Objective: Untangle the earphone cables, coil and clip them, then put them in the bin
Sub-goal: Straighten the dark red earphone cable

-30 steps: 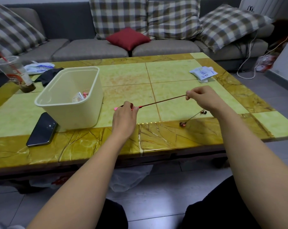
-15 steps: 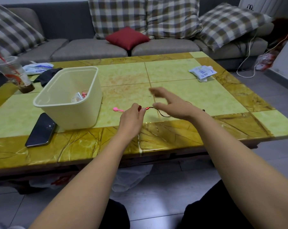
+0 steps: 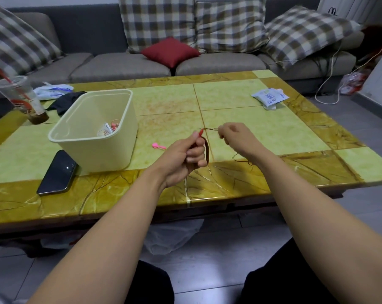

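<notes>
A dark red earphone cable (image 3: 207, 150) loops around the curled fingers of my left hand (image 3: 184, 157), which grips it above the table's front edge. My right hand (image 3: 237, 139) pinches the same cable just to the right, a short taut stretch running between the two hands. The rest of the cable trails onto the table under my right wrist. A pink cable clip (image 3: 158, 146) lies on the table left of my left hand. The cream plastic bin (image 3: 80, 148) stands further left, with a coiled earphone and a pink clip inside.
A black phone (image 3: 58, 173) lies in front of the bin. A plastic cup with a red straw (image 3: 21, 99) and a dark cloth (image 3: 66, 100) are at the back left. A white packet (image 3: 269, 97) sits at the back right. A sofa with cushions stands behind the table (image 3: 295, 172).
The cable was stretched straight between my hands a second ago. My right hand then swung in open towards the left hand, and now pinches the cable while a loop lies round my left fingers.
</notes>
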`<state>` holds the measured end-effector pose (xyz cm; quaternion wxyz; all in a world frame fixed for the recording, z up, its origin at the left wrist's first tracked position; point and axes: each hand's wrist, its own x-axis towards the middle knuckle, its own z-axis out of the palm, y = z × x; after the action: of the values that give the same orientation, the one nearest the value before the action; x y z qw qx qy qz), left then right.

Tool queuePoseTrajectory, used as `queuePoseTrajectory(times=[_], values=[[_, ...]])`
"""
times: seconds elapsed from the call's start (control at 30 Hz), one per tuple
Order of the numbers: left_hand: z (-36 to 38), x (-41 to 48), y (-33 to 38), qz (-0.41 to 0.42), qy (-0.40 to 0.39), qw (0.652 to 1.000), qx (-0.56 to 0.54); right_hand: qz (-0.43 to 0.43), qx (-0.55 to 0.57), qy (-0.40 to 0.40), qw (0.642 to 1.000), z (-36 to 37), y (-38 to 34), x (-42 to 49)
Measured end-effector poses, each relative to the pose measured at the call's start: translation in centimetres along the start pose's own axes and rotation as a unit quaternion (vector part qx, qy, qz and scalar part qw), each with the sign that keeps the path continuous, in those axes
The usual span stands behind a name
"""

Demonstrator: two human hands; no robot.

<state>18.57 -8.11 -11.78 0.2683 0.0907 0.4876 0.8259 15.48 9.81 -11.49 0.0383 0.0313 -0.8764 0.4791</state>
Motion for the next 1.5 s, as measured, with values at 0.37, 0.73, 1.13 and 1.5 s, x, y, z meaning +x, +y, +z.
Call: queuePoseTrajectory(times=[0.37,0.73,1.13,1.5], values=[[-1.5,1.0,-0.8,0.145,0.282,0.845,0.431,-0.114,-0.161,-0.221,0.955,1.7,-1.5,-2.3],[-0.2,0.7,0.0,0.090,0.077,0.992,0.030,-0.079,-0.071,-0.077,0.991,1.8,0.6,-1.1],[-1.2,1.4,-1.1,0.186,0.287,0.876,0.340,-0.125,-0.194,-0.118,0.966,3.0,-0.5,-1.1],[-0.8,1.0,-0.1,0.135,0.296,0.938,0.117,-0.096,-0.199,-0.157,0.963,2.7,-0.4,-1.6]])
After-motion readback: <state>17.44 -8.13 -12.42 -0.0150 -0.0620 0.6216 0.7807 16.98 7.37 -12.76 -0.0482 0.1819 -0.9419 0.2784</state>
